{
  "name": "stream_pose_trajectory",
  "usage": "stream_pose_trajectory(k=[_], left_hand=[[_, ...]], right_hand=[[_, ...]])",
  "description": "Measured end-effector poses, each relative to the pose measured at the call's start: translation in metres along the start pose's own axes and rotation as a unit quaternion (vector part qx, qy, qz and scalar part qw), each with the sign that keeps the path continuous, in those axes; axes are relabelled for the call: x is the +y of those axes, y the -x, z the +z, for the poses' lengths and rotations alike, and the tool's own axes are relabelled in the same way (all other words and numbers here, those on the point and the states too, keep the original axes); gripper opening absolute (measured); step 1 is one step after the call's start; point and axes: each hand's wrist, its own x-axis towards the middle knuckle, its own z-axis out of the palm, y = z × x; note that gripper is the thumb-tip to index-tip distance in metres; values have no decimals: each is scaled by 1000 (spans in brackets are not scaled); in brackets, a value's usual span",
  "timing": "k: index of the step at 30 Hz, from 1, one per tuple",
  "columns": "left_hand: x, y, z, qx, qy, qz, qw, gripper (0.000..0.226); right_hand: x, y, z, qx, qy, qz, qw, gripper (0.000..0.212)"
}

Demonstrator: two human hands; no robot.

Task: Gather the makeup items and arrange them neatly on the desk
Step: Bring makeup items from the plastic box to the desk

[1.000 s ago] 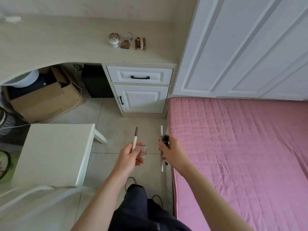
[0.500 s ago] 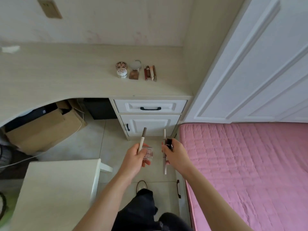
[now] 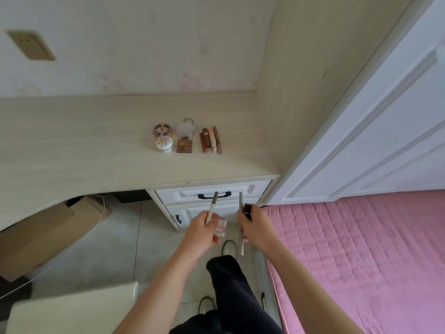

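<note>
My left hand [image 3: 201, 229] grips a slim beige pencil [image 3: 212, 206] with a dark tip and a small clear pink bottle [image 3: 220, 227]. In my right hand [image 3: 256, 227] are a thin white pencil [image 3: 241, 239] and a small black tube [image 3: 247, 209]. Both hands hover in front of the drawer unit, below the desk [image 3: 96, 150] edge. On the desk near the right corner lie a patterned round compact [image 3: 162, 130], a white round jar [image 3: 164, 143], a round mirror [image 3: 185, 128], a brown palette [image 3: 184, 145] and several slim sticks [image 3: 210, 140] side by side.
White drawers [image 3: 212, 194] with dark handles sit under the desk. A pink quilted bed [image 3: 361, 256] fills the right, a white wardrobe [image 3: 375, 116] stands behind it. A cardboard box [image 3: 48, 232] sits under the desk, a white stool [image 3: 72, 309] at lower left. My dark trouser leg [image 3: 228, 285] is below.
The view has moved closer to the desk and tilted up; the desk items appear larger and lower. Both hands keep the same items and stay raised in front of the drawers.
</note>
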Motion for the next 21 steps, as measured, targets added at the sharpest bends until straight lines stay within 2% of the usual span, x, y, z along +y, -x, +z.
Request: stream_pose_trajectory(k=[10,17,21], left_hand=[[73,-114,23,10,17,-8,1000,13],[114,-185,45,43,75,-63,994,15],[129,-224,51,59,118,-100,986,13]], right_hand=[[-38,-125,-41,-8,61,-2,998,15],[-59,-211,-64,-24,68,29,997,24],[-61,-246,-61,-27,112,42,992,26]])
